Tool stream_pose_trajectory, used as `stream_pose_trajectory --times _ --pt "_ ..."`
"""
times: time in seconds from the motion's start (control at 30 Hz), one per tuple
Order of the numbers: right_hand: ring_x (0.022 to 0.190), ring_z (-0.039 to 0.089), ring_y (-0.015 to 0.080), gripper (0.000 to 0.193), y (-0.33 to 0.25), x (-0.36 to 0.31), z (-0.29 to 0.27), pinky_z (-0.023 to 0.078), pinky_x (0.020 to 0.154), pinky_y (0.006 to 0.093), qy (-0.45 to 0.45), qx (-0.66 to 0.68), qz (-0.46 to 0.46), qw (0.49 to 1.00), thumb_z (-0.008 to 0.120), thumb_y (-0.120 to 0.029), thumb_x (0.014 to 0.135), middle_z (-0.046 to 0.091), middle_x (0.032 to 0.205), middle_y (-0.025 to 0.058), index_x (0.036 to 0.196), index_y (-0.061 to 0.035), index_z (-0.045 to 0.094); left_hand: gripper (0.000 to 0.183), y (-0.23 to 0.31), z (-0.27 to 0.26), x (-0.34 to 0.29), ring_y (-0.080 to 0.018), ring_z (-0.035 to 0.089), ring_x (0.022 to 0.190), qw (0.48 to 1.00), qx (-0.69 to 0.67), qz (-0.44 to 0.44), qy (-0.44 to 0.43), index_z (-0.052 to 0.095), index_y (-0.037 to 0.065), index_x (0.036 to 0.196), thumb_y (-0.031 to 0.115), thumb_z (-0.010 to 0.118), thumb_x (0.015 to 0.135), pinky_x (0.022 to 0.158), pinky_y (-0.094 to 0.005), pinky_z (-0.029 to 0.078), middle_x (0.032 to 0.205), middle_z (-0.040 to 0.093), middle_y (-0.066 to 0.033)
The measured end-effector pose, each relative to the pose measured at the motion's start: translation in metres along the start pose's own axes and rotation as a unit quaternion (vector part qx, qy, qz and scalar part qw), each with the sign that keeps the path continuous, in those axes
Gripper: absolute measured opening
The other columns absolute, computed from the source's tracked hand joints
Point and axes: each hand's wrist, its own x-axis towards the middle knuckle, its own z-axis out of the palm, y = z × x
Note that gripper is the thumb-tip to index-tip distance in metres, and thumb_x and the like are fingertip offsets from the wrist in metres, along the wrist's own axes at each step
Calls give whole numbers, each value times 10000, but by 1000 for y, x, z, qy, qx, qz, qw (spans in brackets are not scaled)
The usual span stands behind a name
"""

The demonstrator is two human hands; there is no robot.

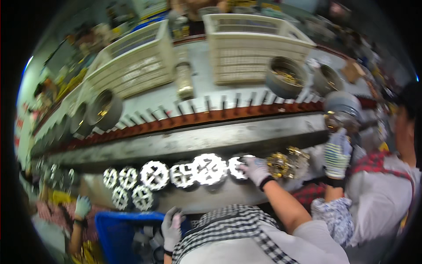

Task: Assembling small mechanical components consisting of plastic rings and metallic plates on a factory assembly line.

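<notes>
My right hand (256,170), in a grey glove with a black cuff, is closed on the right edge of a bright silver spoked wheel-like part (237,167). Motion blur softens its fingertips. To its left, in a row along the metal bench, lie a large glaring spoked part (209,169) and several similar ones, smaller toward the left. My left hand (171,226), gloved too, hangs low beside the blue bin (107,220), fingers loosely bent and apart, with nothing clearly held. Grey ring-shaped pieces (147,242) lie inside that bin.
Gold-coloured parts (279,165) lie right of my right hand. At right, a co-worker's striped gloved hand (337,154) is by a clear container (343,112). Another co-worker's glove (82,207) shows at left. Behind stand a pegged rail (206,116), grey tubs (283,83) and white crates (246,57).
</notes>
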Motion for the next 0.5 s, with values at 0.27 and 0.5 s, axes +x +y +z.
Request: stream_pose_trajectory --times 0.27,0.5 --pt "684 665 209 264 -33 -20 -40 517 638 328 213 165 -59 961 659 -279 811 685 758 108 889 -27 664 383 2 -15 -12 -205 564 1107 998 -32 18 58 479 -59 1256 168 545 955 940 -312 471 1214 563 -148" --pt "891 649 333 494 -84 8 -51 549 729 468 -95 836 -88 534 598 -341 872 632 1024 210 1190 30 523 453 -17 -29 -11 -243 569 1106 993 -83 6 86 466 -71 1265 222 577 938 940 -339 476 1217 558 -169"
